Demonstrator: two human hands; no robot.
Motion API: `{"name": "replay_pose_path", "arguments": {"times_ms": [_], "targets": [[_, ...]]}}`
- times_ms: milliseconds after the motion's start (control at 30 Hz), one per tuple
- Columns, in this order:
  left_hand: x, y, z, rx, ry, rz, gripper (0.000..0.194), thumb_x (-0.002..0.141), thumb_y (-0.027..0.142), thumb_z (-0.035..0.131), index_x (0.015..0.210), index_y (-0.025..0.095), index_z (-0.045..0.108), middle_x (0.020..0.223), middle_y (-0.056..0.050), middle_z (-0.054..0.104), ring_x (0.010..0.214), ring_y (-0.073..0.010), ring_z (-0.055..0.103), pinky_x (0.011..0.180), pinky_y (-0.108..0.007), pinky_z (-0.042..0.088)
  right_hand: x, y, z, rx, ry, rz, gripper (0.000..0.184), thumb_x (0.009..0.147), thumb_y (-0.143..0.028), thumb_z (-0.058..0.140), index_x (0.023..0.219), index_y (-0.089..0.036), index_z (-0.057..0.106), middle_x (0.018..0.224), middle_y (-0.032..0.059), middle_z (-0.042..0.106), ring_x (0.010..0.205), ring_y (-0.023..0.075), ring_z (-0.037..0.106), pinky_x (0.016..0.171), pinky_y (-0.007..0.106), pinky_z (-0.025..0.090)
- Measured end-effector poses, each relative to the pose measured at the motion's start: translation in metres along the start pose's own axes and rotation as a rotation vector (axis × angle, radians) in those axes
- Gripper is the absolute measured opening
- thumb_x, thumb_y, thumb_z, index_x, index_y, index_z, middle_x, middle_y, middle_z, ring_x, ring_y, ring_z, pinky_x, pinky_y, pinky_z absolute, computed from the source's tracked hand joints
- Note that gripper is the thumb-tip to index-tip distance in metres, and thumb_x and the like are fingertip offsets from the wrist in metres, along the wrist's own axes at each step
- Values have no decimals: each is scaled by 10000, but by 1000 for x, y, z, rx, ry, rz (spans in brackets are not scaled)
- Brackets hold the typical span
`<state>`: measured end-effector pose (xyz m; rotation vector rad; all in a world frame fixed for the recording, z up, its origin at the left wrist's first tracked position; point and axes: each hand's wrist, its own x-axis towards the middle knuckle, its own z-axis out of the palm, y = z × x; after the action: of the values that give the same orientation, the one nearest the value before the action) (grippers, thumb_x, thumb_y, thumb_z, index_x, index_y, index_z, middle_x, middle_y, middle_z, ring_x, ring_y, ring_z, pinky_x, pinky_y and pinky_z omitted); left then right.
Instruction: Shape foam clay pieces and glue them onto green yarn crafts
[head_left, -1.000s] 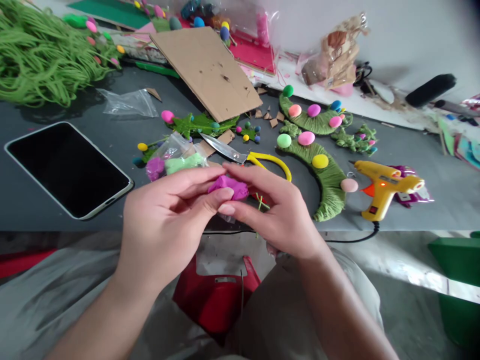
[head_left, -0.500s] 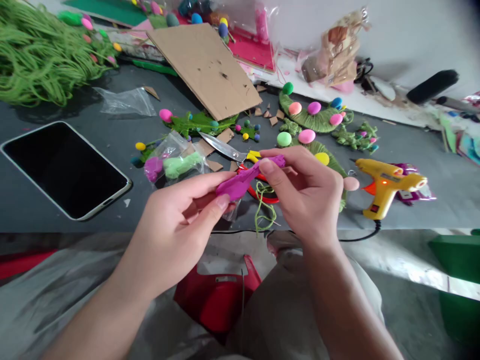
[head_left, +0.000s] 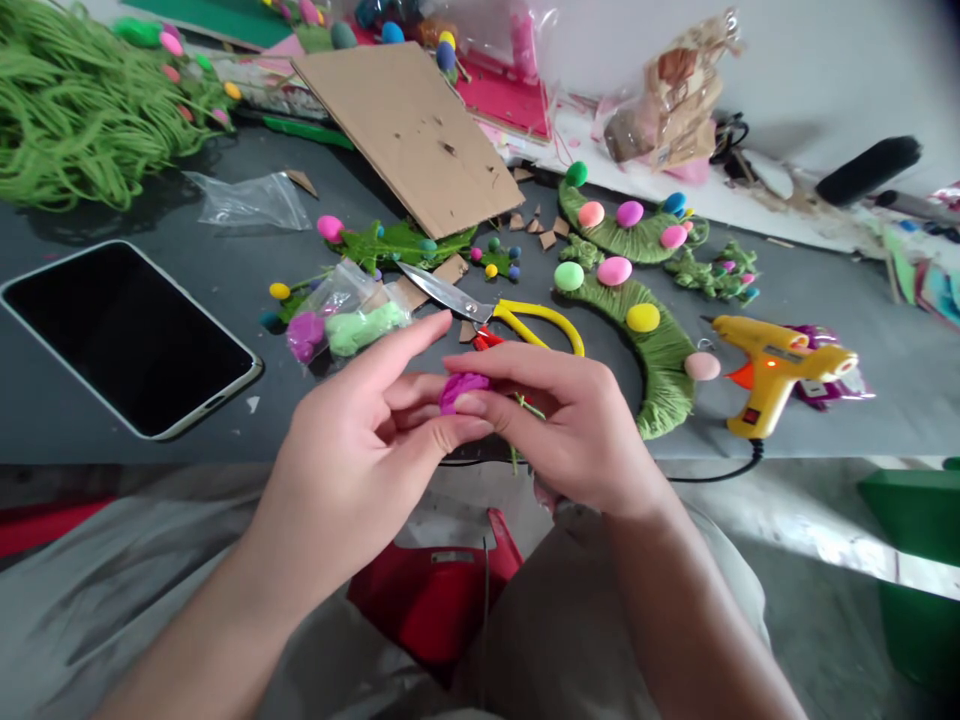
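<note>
A small lump of purple modelling clay is pinched between both hands, folded and wrinkled. My left hand holds it from the left with thumb and lower fingers, its index finger stretched out past it. From the right, my right hand presses its thumb and index finger on the lump. Behind the hands lie scissors with yellow and red handles, partly covered. A clear bag with light green and purple clay lies left of them. To the right is a green yarn-wrapped crescent carrying coloured balls.
A yellow glue gun with a lit red light lies at the right, its cord over the table edge. A phone lies at the left, green yarn behind it. A cardboard sheet lies at the back.
The purple clay went from a stretched strip to a compact folded lump. My right hand moved left and down towards my left hand, uncovering the yellow scissor handle and the crescent.
</note>
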<state>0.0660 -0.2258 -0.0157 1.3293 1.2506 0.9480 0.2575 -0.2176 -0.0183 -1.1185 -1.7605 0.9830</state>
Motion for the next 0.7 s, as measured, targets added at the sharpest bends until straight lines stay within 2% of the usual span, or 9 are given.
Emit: {"name": "replay_pose_path", "arguments": {"times_ms": [100, 167, 300, 467, 567, 633, 700], "targets": [[-1, 2, -1, 112, -4, 52, 507, 930, 387, 814, 1413, 293, 691, 1031, -7, 861, 866, -222, 843, 781, -258, 714, -1, -3, 4, 22, 105, 9, 105, 960, -237, 783, 1047, -213, 838, 982, 14, 837, 910, 153, 780, 818, 259, 647], [-1, 4, -1, 146, -12, 78, 469, 935, 370, 809, 1385, 292, 703, 1041, -4, 860, 871, -218, 842, 772, -246, 709, -1, -3, 6, 37, 188, -5, 77, 947, -207, 792, 1008, -227, 835, 961, 2, 835, 891, 151, 779, 810, 265, 648], [-1, 5, 0, 122, -11, 65, 415, 918, 318, 827, 1319, 285, 727, 1036, 5, 861, 862, -201, 841, 787, -224, 702, 2, 2, 6, 47, 352, -8, 89, 931, -173, 799, 982, -239, 830, 948, -8, 833, 835, 147, 781, 807, 285, 663], [0, 5, 1, -2, -55, -30, 421, 920, 316, 824, 1324, 270, 716, 1030, -21, 862, 846, -209, 845, 797, -239, 708, 8, 7, -7, 57, 573, 8, 151, 873, -196, 863, 980, -242, 767, 833, -18, 781, 729, 139, 746, 681, 271, 653], [1, 4, 2, -91, -69, -50, 450, 919, 281, 820, 1353, 277, 704, 1162, -46, 844, 1032, -254, 833, 868, -270, 707, 8, 6, -13, 117, 531, -24, 147, 872, -236, 874, 915, -243, 733, 840, -11, 747, 766, 141, 737, 724, 284, 656], [1, 3, 3, -156, -55, -33, 460, 893, 253, 840, 1334, 283, 716, 1278, -53, 811, 1173, -289, 789, 916, -289, 700, 7, 6, -14, 171, 404, -62, 130, 875, -239, 873, 881, -238, 743, 962, 19, 743, 923, 160, 747, 825, 301, 658], [1, 3, 5, -229, -50, -31, 495, 864, 244, 867, 1332, 284, 711, 1343, -54, 784, 1232, -302, 762, 950, -307, 693, 6, 6, -12, 226, 278, -62, 139, 863, -233, 883, 920, -237, 757, 1125, 43, 722, 1123, 188, 721, 933, 315, 641]]}}
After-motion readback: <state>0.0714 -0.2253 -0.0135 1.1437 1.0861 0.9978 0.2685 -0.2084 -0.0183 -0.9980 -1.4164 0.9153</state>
